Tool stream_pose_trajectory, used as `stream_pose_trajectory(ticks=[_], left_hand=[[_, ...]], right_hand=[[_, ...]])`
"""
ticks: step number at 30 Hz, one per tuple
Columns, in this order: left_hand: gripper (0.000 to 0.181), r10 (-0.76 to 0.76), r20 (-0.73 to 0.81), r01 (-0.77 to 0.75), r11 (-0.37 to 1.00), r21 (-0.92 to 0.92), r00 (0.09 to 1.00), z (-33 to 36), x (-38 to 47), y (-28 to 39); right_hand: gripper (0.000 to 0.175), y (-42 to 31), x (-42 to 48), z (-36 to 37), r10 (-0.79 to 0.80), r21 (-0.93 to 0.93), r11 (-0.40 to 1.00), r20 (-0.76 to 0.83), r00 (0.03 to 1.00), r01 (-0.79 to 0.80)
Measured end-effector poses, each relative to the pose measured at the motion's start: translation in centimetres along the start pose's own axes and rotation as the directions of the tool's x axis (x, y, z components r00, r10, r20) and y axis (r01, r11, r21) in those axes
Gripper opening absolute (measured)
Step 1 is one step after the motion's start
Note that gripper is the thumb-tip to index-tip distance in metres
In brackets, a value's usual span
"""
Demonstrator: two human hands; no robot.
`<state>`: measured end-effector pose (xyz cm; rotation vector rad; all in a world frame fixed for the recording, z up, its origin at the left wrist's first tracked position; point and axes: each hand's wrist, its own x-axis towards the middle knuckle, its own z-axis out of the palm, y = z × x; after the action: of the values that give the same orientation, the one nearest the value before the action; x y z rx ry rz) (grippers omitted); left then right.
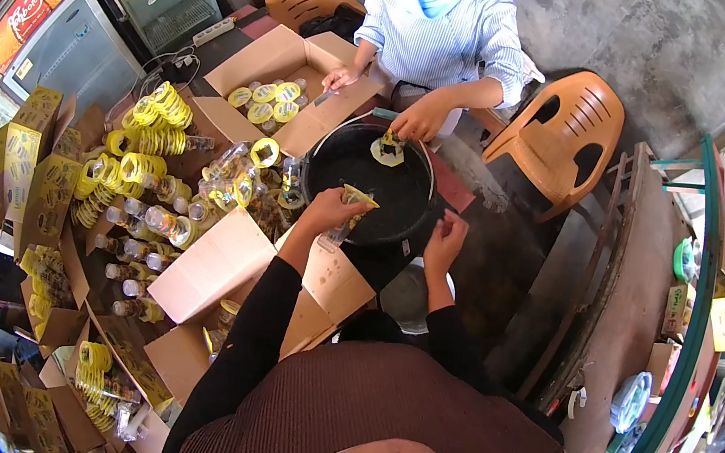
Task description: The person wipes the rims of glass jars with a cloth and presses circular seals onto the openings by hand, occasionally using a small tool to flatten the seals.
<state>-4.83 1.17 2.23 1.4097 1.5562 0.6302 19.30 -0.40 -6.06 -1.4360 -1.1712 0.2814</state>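
Note:
My left hand (331, 213) grips a clear plastic cup (335, 235) with a yellow-edged lid film, tilted at the near left rim of a black bucket (369, 178). To the right of that rim is my right hand (446, 239), fingers loosely bent, with nothing visible in it. Across the bucket, a co-worker's hand (423, 117) holds a yellow-rimmed cup (388, 151) over the opening. The co-worker's other hand (342, 78) holds a thin blade (325, 97). Emptied-looking cups (236, 179) lie heaped left of the bucket.
An open carton (257, 59) contains several sealed cups (274, 101). Another open carton (212, 267) stands by my left forearm. Nested yellow-rimmed cups (157, 118) and bottle-like stacks (166, 222) cover the left side. A metal basin (407, 296) sits below my right hand. An orange plastic chair (558, 143) stands beyond.

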Motion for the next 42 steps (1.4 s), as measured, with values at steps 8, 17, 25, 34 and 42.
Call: stream_pose_trajectory(ticks=[8, 17, 25, 34, 42], left_hand=[[0.049, 0.026, 0.181, -0.025, 1.0, -0.003, 0.983, 1.0, 0.5, 1.1], [0.055, 0.061, 0.094, -0.078, 0.978, 0.192, 0.994, 0.9, 1.5, -2.7], [0.088, 0.216, 0.123, -0.216, 0.976, -0.013, 0.969, -0.5, -1.4, -2.2], [0.041, 0.279, -0.208, -0.319, 0.929, -0.19, 0.937, -0.8, -4.6, -1.3], [0.038, 0.302, -0.354, -0.355, 0.93, -0.093, 0.885, -0.8, -5.1, 1.5]], right_hand=[[0.039, -4.2, 0.8, 5.5, -0.051, 0.176, 0.979, 0.685, 0.727, -0.097], [0.041, -7.3, 0.0, 4.8, -0.115, 0.286, 0.93, 0.822, 0.558, -0.229], [0.033, -5.9, -0.2, 6.0, 0.072, 0.032, 0.99, 0.718, 0.692, -0.136], [0.035, -5.9, 0.1, 6.4, 0.19, -0.05, 0.974, 0.71, 0.678, -0.222], [0.034, -5.0, -0.4, 6.8, 0.104, 0.02, 0.987, 0.685, 0.721, -0.161]])
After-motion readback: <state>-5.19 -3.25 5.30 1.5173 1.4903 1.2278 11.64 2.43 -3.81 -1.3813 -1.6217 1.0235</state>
